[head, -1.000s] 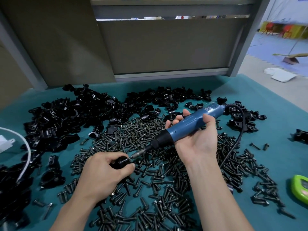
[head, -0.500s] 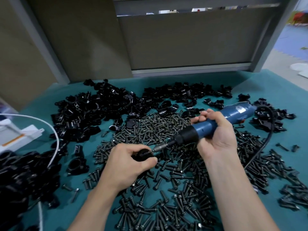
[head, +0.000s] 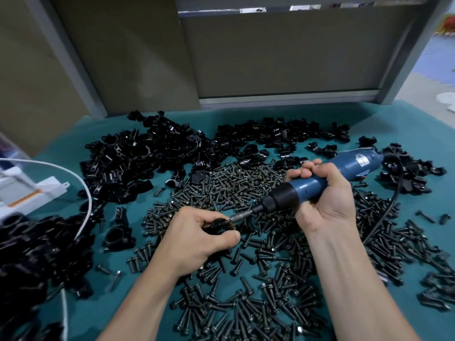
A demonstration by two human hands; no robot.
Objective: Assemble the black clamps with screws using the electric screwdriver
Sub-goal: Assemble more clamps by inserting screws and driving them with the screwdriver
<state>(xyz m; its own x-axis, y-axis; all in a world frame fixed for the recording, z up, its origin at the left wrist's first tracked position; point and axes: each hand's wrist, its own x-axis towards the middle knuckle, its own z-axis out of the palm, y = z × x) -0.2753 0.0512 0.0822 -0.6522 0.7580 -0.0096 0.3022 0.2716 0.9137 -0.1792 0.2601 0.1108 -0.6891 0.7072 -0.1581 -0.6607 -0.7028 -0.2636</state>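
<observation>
My left hand (head: 197, 238) grips a black clamp (head: 219, 226) just above the teal table, most of the clamp hidden by my fingers. My right hand (head: 325, 195) is wrapped around the blue electric screwdriver (head: 317, 183), which slants down to the left. Its metal bit (head: 242, 216) touches the clamp at my left fingertips. A wide spread of loose dark screws (head: 236, 185) covers the table under and around both hands. A large heap of black clamps (head: 138, 166) lies behind on the left.
More clamps lie along the back (head: 278, 136), at the right (head: 403, 168) and at the near left (head: 32, 252). One single clamp (head: 118, 236) sits left of my left hand. A white box (head: 27, 193) and a white cable (head: 83, 190) are far left. The screwdriver's black cord (head: 389, 212) trails right. Grey panels stand behind the table.
The view has swung left and a little closer. My right hand's fingers have curled tight around the screwdriver. The bit stays on the clamp in my left hand.
</observation>
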